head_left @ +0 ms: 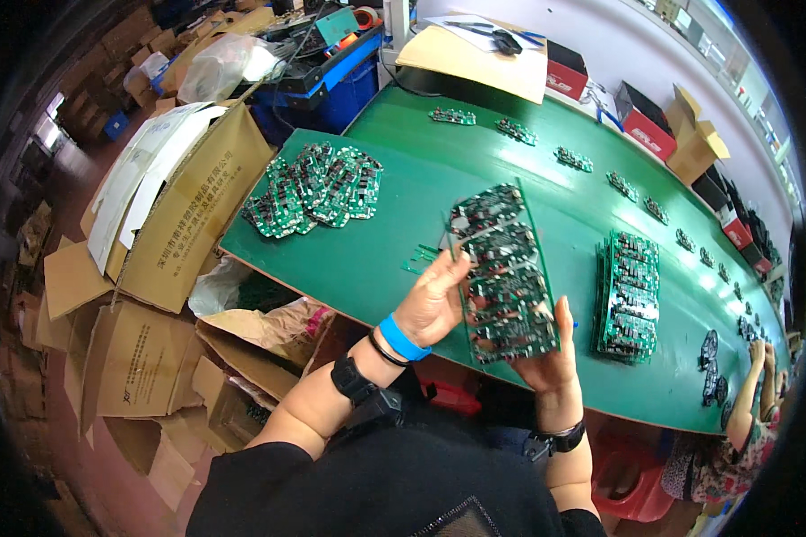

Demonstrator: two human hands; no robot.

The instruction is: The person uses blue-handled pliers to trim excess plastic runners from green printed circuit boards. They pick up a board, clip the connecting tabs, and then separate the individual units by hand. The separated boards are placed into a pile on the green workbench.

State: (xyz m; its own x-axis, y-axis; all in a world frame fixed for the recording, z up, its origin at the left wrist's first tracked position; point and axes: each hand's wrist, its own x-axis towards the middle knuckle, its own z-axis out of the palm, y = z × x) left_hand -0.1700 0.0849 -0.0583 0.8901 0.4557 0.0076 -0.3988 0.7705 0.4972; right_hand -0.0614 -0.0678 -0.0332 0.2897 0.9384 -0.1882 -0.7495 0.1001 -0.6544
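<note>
A green circuit board panel (509, 285), made of several joined boards covered with small parts, is held tilted above the front edge of the table. My left hand (434, 300) grips its left edge with thumb and fingers. My right hand (551, 358) supports the lower right corner, thumb up along the side and fingers under it. Right of my hands stands a stack of similar panels (631, 300). To the left lies a loose pile of separated circuit boards (318, 188). Thin green board scraps (421, 259) rest on the table beside my left hand.
The green table (394, 192) carries a row of single boards (573, 159) along its far side. Red and black boxes (647, 125) line the wall. Cardboard boxes (192, 215) crowd the left edge. A co-worker's hands (759, 358) are at the far right, near dark parts (710, 362).
</note>
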